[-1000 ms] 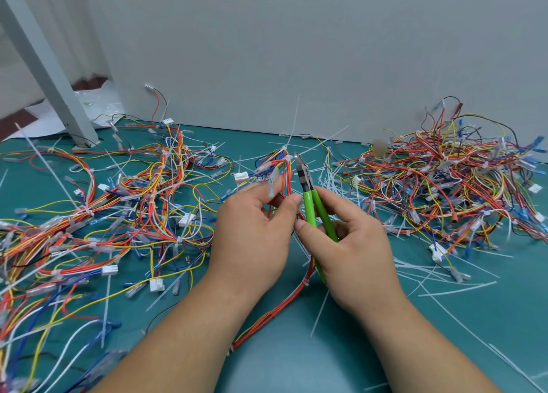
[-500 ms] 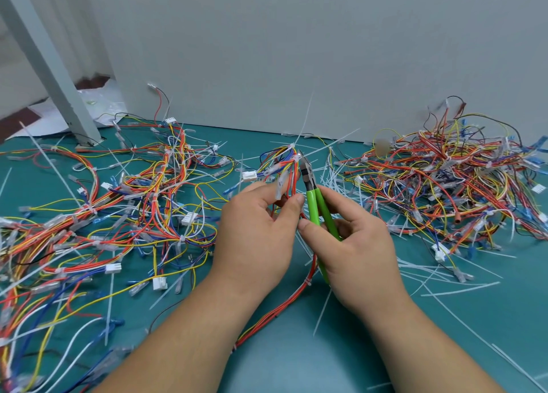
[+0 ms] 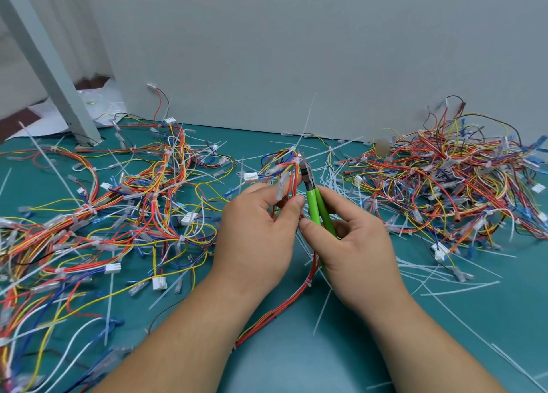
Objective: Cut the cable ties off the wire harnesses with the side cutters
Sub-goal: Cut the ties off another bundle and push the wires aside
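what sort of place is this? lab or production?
Probably a harness rework bench: teal work mat, piles of wire harnesses, one in the left hand, loose cut cable ties, side cutters in the right hand.

Both bare forearms reach in from the near edge and converge toward the middle; the left forearm (image 3: pixel 178 333) comes from the near left, the right forearm (image 3: pixel 421 348) from the near right. The left hand (image 3: pixel 255 235) shows its back, wrist straight, fingers curled, thumb and forefinger pinching the wire harness (image 3: pixel 292 170); the right hand (image 3: pixel 358 244) sits just beside it, thumbs close together, thumb and curled fingers wrapped round the green handles of the side cutters (image 3: pixel 318 207), knuckles turned to the right.
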Tool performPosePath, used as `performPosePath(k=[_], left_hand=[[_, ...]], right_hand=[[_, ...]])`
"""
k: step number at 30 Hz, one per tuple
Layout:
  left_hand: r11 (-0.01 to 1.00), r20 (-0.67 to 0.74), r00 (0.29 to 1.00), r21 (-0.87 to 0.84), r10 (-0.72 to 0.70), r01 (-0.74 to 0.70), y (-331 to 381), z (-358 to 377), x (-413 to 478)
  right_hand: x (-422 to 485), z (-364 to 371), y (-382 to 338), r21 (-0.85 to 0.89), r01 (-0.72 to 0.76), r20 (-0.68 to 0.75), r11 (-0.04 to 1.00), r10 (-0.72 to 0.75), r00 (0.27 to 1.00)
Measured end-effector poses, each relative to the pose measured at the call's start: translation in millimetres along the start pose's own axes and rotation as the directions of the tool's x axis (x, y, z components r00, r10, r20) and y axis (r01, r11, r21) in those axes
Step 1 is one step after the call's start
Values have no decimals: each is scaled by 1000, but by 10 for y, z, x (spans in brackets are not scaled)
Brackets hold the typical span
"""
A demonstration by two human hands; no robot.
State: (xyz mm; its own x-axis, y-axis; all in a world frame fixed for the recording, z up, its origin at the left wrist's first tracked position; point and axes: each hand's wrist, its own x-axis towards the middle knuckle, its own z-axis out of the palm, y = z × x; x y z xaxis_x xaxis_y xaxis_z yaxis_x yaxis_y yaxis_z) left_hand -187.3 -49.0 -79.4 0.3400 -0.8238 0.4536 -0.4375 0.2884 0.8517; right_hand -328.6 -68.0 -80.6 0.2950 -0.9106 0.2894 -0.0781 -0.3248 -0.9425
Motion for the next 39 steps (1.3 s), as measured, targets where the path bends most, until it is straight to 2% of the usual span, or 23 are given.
performPosePath(k=[14,18,21,31,39], left_hand=[[999,-36,999,32,-22,23,26,-9,-6],[988,-36,999,152,6,0,56,-60,-7],[971,-72,997,238,32,-14,70,-99,14],[956,-72,994,285,85,-61,103,-85,-4],[937,-29,991,330,134,-117,163,-98,-33]], right_hand=[[21,3,-40,-28,9,1,1000,-9,1000],[25,-12,-48,66,-62,-142,996,71,987],[32,-30,-65,59,-83,-214,995,94,972],[32,-34,-66,-42,-112,-243,993,98,965],[33,-47,-68,16,-108,-227,994,109,968]])
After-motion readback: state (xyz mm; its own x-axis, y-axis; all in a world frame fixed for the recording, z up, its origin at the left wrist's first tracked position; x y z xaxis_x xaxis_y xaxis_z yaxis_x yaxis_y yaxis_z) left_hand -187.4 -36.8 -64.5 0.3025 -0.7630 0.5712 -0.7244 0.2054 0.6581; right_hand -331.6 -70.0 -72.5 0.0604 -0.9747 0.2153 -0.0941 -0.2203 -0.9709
